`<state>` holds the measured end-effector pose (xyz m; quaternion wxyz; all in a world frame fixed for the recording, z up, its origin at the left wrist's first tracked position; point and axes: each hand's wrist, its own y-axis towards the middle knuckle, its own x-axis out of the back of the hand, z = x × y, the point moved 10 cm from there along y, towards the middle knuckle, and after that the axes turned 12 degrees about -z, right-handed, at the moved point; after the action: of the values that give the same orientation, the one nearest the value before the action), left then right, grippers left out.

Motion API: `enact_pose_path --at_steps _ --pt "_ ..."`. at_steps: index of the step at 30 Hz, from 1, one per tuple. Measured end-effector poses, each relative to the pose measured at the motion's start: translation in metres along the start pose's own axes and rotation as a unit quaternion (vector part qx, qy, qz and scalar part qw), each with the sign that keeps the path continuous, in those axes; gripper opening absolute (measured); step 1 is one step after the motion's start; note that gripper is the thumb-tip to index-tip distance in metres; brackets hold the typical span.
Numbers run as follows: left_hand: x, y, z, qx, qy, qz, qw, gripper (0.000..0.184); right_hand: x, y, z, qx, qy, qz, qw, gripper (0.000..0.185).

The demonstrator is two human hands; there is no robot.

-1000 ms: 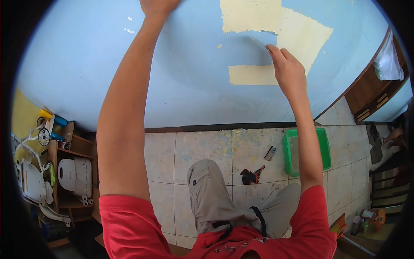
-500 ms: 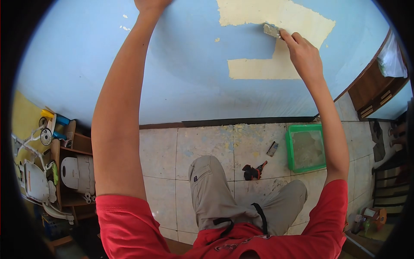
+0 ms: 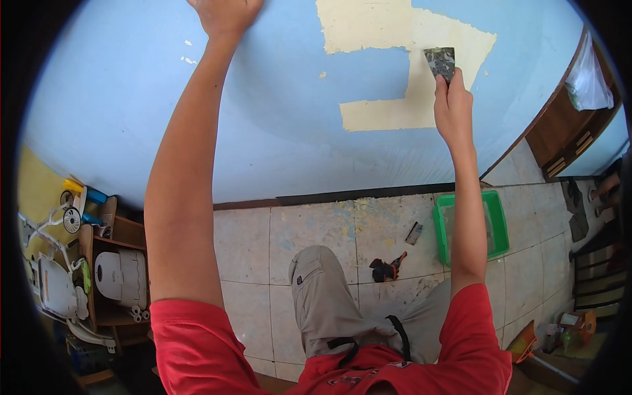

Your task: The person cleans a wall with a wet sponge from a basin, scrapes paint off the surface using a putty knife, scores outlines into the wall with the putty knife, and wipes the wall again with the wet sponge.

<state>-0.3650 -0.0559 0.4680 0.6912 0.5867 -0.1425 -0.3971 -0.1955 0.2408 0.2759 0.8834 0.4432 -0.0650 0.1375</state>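
Observation:
My right hand (image 3: 453,108) is closed around the handle of a putty knife (image 3: 440,62). Its broad, paint-smeared blade points up, over a cream patch (image 3: 376,115) where the blue paint is off the wall. Whether the blade touches the surface I cannot tell. My left hand (image 3: 227,16) rests against the blue wall (image 3: 289,85) at the upper left. It spreads wide at the top edge of the view, which cuts off most of its fingers; nothing shows in it.
Paint flakes (image 3: 349,217) litter the tiled floor along the wall. Nearby lie a small flat blade-like piece (image 3: 414,232), a black-and-orange object (image 3: 388,268) and a green tub (image 3: 498,224). Shelves (image 3: 125,230) stand left, a dark chair (image 3: 599,276) right.
The putty knife has turned from tilted leftward to upright, and my right hand has moved lower on the wall. More of my left hand shows as the view has shifted slightly.

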Motion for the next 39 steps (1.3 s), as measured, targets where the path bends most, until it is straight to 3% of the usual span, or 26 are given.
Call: enact_pose_path --at_steps 3,6,7,9,11,13,16,19,23,25,33,37,39 --pt "-0.002 -0.003 -0.002 -0.004 -0.004 0.004 1.000 0.033 -0.010 0.016 -0.001 0.055 0.018 0.077 0.995 0.023" --pt "-0.003 -0.004 -0.001 -0.007 -0.003 -0.001 1.000 0.033 -0.004 0.033 0.011 0.121 -0.123 0.145 0.974 0.019" --pt "-0.002 -0.004 -0.001 -0.012 0.002 -0.003 1.000 0.033 -0.009 0.031 0.015 0.123 -0.125 0.150 0.973 0.019" --pt "-0.001 -0.005 0.000 -0.007 0.003 -0.001 1.000 0.033 -0.008 0.014 0.059 0.307 -0.137 0.069 0.939 0.011" --pt "-0.002 -0.005 -0.002 -0.005 0.001 -0.005 1.000 0.033 -0.023 0.011 0.057 0.314 -0.183 0.091 0.927 0.012" --pt "0.001 -0.003 -0.003 -0.020 -0.010 -0.010 1.000 0.033 -0.041 0.008 0.051 0.328 -0.239 0.131 0.905 0.025" --pt "0.000 -0.002 0.000 -0.012 0.005 -0.006 1.000 0.033 -0.038 0.008 0.057 0.371 -0.209 0.108 0.898 0.034" --pt "0.002 -0.001 -0.001 -0.016 -0.004 -0.017 1.000 0.033 -0.040 0.009 0.053 0.375 -0.216 0.132 0.892 0.026" --pt "0.000 -0.003 -0.001 -0.019 -0.006 -0.019 1.000 0.033 -0.019 0.021 0.031 0.394 -0.213 0.116 0.887 0.028" --pt "-0.001 -0.005 0.000 -0.006 -0.008 -0.012 1.000 0.033 -0.004 0.033 0.005 0.304 -0.279 0.137 0.900 0.023" --pt "0.001 -0.001 -0.001 -0.012 -0.005 -0.014 1.000 0.033 -0.039 -0.002 0.071 0.358 -0.174 0.115 0.910 0.022" --pt "0.000 -0.004 -0.002 -0.012 -0.004 -0.008 1.000 0.034 -0.040 0.004 0.044 0.363 -0.161 0.116 0.911 0.023" --pt "-0.001 -0.005 -0.002 -0.012 -0.007 -0.012 1.000 0.034 -0.025 0.018 0.018 0.288 -0.227 0.106 0.924 0.022"
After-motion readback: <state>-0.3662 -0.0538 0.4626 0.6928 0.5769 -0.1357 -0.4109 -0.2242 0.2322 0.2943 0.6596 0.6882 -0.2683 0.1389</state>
